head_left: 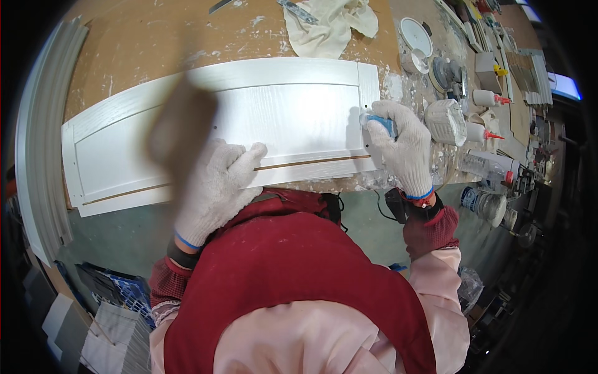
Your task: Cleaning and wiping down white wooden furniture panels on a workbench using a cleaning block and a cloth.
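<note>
A white framed panel (280, 112), with a slightly curved outline and a brown groove along its near side, lies on the workbench. My left hand (221, 177), in a white knit glove, rests on its near edge with the fingers loosely extended. Close to the camera, a blurred brown object (180, 121) covers part of that hand and of the panel; its kind cannot be made out. At the panel's right end my right hand (402, 140), gloved too, is closed around a small blue object (381, 124) touching the surface. The fingers hide most of it.
A cream cloth (330, 31) with a scraper (298, 11) on it lies beyond the panel. To the right stand a white-smeared tub (445, 121), a round sander (443, 73) and red-tipped glue bottles (489, 98). Long white strips (47, 137) stand at left.
</note>
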A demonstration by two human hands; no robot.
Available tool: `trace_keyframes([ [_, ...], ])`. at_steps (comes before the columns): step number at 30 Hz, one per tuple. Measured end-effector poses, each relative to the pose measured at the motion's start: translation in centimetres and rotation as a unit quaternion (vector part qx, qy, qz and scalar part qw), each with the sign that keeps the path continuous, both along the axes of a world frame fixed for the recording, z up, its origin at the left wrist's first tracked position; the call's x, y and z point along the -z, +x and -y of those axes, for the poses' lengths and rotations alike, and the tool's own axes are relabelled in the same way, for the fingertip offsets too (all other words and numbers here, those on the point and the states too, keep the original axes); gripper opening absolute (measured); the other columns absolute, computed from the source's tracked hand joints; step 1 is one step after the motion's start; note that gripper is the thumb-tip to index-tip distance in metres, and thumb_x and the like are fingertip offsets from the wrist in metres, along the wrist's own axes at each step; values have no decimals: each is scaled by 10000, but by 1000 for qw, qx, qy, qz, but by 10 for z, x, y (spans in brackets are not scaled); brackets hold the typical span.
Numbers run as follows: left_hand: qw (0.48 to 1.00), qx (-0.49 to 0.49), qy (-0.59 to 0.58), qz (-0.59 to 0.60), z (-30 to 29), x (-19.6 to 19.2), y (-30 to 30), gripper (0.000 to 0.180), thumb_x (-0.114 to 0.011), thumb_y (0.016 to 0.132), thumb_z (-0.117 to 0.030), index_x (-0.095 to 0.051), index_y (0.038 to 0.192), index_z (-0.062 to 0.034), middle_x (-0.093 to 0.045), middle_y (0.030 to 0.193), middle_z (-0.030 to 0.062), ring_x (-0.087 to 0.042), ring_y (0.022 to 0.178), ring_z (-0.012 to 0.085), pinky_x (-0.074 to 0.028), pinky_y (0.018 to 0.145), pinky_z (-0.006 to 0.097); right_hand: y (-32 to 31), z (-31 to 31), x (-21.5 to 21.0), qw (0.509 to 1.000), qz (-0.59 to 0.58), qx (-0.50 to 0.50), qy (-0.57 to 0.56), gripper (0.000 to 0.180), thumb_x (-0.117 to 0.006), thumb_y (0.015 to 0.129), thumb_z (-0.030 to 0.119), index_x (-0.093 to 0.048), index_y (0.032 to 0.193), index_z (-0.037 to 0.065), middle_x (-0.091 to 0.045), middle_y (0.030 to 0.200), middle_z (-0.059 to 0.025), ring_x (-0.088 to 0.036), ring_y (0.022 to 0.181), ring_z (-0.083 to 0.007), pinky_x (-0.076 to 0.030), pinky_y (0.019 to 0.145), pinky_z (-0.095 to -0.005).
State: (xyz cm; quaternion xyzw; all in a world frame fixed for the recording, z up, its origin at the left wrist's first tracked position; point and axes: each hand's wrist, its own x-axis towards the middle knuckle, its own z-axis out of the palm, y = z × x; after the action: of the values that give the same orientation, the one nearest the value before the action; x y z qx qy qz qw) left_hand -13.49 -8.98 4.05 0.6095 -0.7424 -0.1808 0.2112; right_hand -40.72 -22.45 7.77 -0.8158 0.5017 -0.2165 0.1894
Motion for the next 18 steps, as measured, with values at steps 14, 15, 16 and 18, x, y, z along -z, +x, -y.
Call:
trace_keyframes([
  [14, 998, 11, -34, -43, 5, -6, -2, 571, -764, 601, -87, -611, 1152, -88, -504, 903, 78, -493, 860, 267, -438, 759, 385, -3, -13, -2, 1000, -20, 13, 15, 230, -665, 782, 143, -653, 990, 44, -657, 934, -148, -648, 860, -302, -507, 767, -352],
  [15, 998, 10, -34, -44, 5, -6, -3, 571, -764, 601, -87, -611, 1152, -88, -504, 903, 78, -493, 860, 267, -438, 759, 385, -4, -15, -2, 999, -17, 13, 25, 231, -663, 784, 142, -651, 994, 48, -655, 930, -147, -647, 856, -303, -506, 766, -353],
  [16, 998, 9, -33, -46, 5, -6, -2, 569, -764, 602, -90, -613, 1151, -89, -505, 903, 78, -494, 857, 266, -439, 757, 385, -6, -17, -2, 999, -17, 12, 25, 231, -663, 784, 142, -651, 994, 48, -655, 930, -147, -647, 856, -303, -506, 766, -353],
  [18, 998, 7, -33, -48, 3, -4, -2, 567, -765, 603, -92, -615, 1150, -90, -505, 904, 78, -496, 855, 265, -439, 754, 385, -9, -20, 0, 1000, -21, -9, 15, 235, -660, 785, 141, -648, 1002, 54, -654, 934, -149, -645, 853, -303, -506, 763, -355],
])
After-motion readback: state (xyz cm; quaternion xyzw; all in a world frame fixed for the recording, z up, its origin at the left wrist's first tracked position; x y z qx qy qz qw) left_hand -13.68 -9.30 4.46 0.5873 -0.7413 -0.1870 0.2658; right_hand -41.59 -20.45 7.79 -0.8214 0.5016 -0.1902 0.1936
